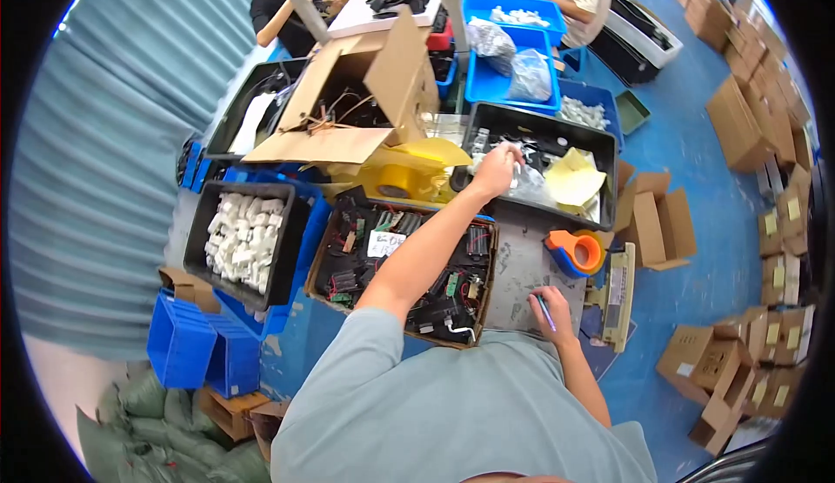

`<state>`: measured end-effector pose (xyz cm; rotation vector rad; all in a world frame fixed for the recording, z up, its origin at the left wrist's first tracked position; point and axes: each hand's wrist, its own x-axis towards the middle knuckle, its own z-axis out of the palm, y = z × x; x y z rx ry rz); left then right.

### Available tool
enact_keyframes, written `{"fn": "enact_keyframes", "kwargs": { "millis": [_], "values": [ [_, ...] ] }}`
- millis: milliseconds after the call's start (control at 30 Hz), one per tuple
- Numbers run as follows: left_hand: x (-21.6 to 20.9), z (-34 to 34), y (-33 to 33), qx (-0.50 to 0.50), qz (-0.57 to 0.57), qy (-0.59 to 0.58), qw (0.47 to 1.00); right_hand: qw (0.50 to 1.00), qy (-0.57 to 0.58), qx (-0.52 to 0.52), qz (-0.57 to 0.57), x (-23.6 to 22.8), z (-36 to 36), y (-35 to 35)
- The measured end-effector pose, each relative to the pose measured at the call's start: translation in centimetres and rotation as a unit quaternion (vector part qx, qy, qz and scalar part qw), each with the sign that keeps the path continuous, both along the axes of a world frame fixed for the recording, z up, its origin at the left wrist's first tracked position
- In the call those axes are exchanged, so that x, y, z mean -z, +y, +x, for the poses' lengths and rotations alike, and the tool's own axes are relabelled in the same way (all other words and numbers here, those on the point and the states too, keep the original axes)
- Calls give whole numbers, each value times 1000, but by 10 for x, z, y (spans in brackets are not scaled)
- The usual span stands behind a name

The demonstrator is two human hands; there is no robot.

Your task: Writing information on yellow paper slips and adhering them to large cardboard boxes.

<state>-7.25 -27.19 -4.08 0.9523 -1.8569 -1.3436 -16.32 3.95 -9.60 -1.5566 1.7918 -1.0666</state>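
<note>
My left hand point(499, 170) reaches far forward over the black tray point(557, 120), its fingers curled together among the parts there. Whatever they grip, if anything, is too small to make out. Clear plastic bags and a yellow paper sheet point(574, 178) lie in that tray beside the hand. My right hand point(557, 313) rests low over the grey table point(515, 283), closed around a slim purple and teal pen point(545, 311). Below my left forearm sits a shallow carton point(315, 276) of black electronic parts with green boards, red wires and a white label.
An orange and blue tape dispenser point(576, 252) stands right of the carton. At left, a black bin point(202, 244) holds white parts. An open cardboard box point(409, 83) with wires and a yellow tape roll point(396, 180) stand ahead. Blue bins and two people are farther off.
</note>
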Motion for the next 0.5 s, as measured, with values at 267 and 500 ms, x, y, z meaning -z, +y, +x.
{"fn": "enact_keyframes", "kwargs": {
  "millis": [267, 500],
  "values": [
    [6, -21, -35, -71, -26, -91, 993, 999, 32, -36, 22, 5, 10, -16],
    [-20, -17, -29, -131, -124, -215, 960, 996, 53, -72, 14, 32, 7, -7]
  ]
}}
